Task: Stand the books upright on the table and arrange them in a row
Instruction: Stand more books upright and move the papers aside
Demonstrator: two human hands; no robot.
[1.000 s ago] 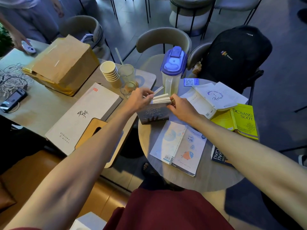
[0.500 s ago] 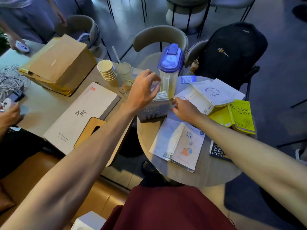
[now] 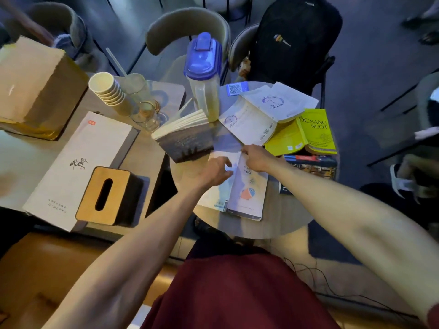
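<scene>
A dark-covered book (image 3: 190, 143) stands upright by itself at the left of the round table (image 3: 285, 222), pages fanned at the top. In front of it a white book with a fish picture (image 3: 249, 195) lies open, covers up. My left hand (image 3: 215, 170) rests on its left half with fingers spread. My right hand (image 3: 255, 156) pinches its far edge near the spine. Two white books (image 3: 249, 124) (image 3: 282, 103), a yellow book (image 3: 313, 131) and a dark book (image 3: 311, 165) lie flat to the right.
A blue-lidded pitcher (image 3: 204, 74) stands just behind the upright book. On the adjoining table at left are a glass (image 3: 145, 110), stacked paper cups (image 3: 107, 91), a long white box (image 3: 78, 167), a tissue box (image 3: 107, 195) and a cardboard box (image 3: 35, 84). A backpack (image 3: 292, 39) sits on a chair.
Both hands have let go of the dark book, which now stands alone, and have come back toward me onto the white fish book.
</scene>
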